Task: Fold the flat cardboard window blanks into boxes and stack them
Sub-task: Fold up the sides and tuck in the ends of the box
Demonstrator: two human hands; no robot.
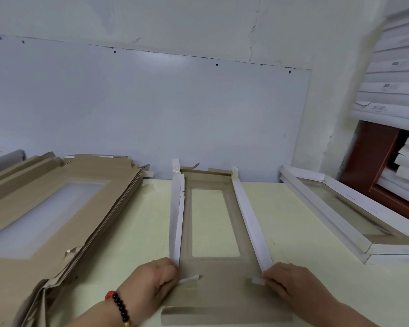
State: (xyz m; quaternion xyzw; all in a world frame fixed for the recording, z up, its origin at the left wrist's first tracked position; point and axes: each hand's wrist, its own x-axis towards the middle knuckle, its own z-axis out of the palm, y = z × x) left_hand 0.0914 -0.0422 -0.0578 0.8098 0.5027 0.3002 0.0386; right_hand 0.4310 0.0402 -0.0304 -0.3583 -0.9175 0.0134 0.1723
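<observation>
A pale green table (281, 232) carries a thick stack of flat brown window blanks (45, 208) on the left and two finished white boxes (354, 218) stacked on the right. Between them lies the blank being folded (213, 267), its long white side walls raised. The left hand (151, 282), wearing a beaded bracelet (119, 308), pinches the near end of the left wall; the right hand (291, 286) pinches the near end of the right wall, each beside a small white tab.
</observation>
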